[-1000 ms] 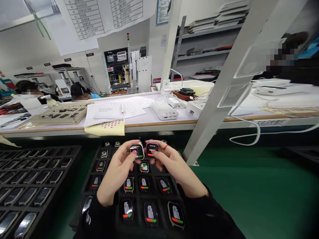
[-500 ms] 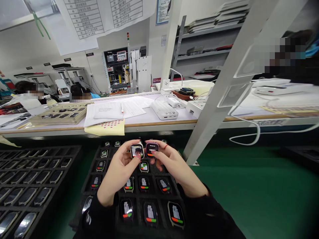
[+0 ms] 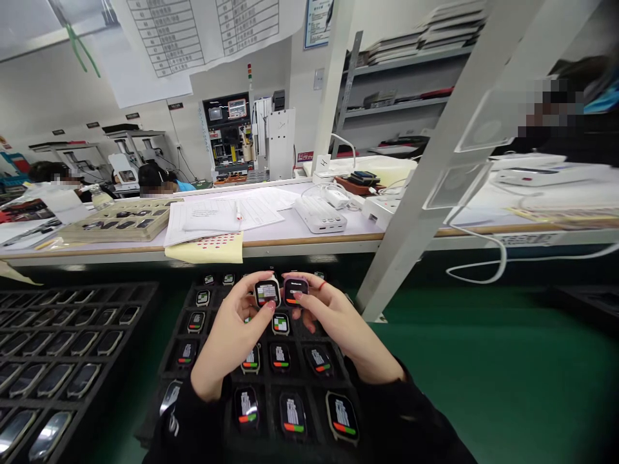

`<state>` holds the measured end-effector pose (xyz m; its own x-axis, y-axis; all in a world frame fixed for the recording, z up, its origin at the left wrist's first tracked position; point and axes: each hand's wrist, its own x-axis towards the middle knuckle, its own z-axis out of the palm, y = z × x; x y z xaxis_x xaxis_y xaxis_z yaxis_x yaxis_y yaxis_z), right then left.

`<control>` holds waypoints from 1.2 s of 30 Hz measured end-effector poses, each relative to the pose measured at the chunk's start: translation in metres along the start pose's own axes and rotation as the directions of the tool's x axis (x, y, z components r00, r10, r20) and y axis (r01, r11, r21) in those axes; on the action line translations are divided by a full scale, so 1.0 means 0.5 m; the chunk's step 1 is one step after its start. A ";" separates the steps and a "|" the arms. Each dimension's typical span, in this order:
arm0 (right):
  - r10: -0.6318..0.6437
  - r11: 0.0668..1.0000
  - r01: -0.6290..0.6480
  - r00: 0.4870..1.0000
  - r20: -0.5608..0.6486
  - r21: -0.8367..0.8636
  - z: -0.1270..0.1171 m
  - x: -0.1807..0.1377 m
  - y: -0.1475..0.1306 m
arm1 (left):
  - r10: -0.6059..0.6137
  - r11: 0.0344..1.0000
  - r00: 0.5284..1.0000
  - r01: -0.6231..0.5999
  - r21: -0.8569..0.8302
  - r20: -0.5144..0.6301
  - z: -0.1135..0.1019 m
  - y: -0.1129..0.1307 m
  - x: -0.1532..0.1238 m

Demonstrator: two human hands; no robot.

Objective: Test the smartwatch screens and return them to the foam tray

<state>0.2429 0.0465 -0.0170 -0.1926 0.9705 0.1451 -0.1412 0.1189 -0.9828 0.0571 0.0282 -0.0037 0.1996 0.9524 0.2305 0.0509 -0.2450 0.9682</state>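
Observation:
My left hand (image 3: 231, 338) pinches a white-cased smartwatch body (image 3: 266, 294) whose screen shows coloured tiles. My right hand (image 3: 338, 325) grips a dark purple-cased smartwatch body (image 3: 295, 290) with a red and green bar on its screen. Both are held side by side just above a black compartment tray (image 3: 170, 348). The tray holds several more lit watch bodies, such as one (image 3: 280, 323) directly beneath my thumbs.
A second black tray (image 3: 29, 380) of unlit watch bodies lies at the left. Beyond is a white bench with papers (image 3: 217, 216), a yellow sheet (image 3: 207, 248), a white power strip (image 3: 320, 216) and a beige tray (image 3: 113, 222). A slanted white post (image 3: 420, 187) rises at the right. Green matting (image 3: 483, 374) spreads right. Other people sit far left and right.
The screen of the white-cased watch in my left hand changed from a dark picture to coloured tiles. Both hands stay almost still.

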 end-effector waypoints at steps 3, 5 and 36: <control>0.002 1.000 -0.002 1.000 -0.008 -0.010 0.002 -0.001 -0.003 | -0.009 1.000 1.000 0.009 -0.015 -0.012 0.003 0.005 -0.001; 0.003 1.000 -0.003 1.000 -0.011 -0.013 0.003 -0.001 -0.003 | -0.022 0.999 1.000 0.021 -0.025 -0.021 0.004 0.009 -0.001; 0.000 1.000 0.000 1.000 0.004 -0.023 0.003 -0.001 0.002 | -0.005 1.000 1.000 0.005 0.006 -0.002 -0.002 -0.008 -0.001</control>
<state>0.2415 0.0460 -0.0178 -0.1961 0.9698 0.1450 -0.1190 0.1233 -0.9852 0.0560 0.0290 -0.0074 0.1977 0.9539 0.2260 0.0577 -0.2414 0.9687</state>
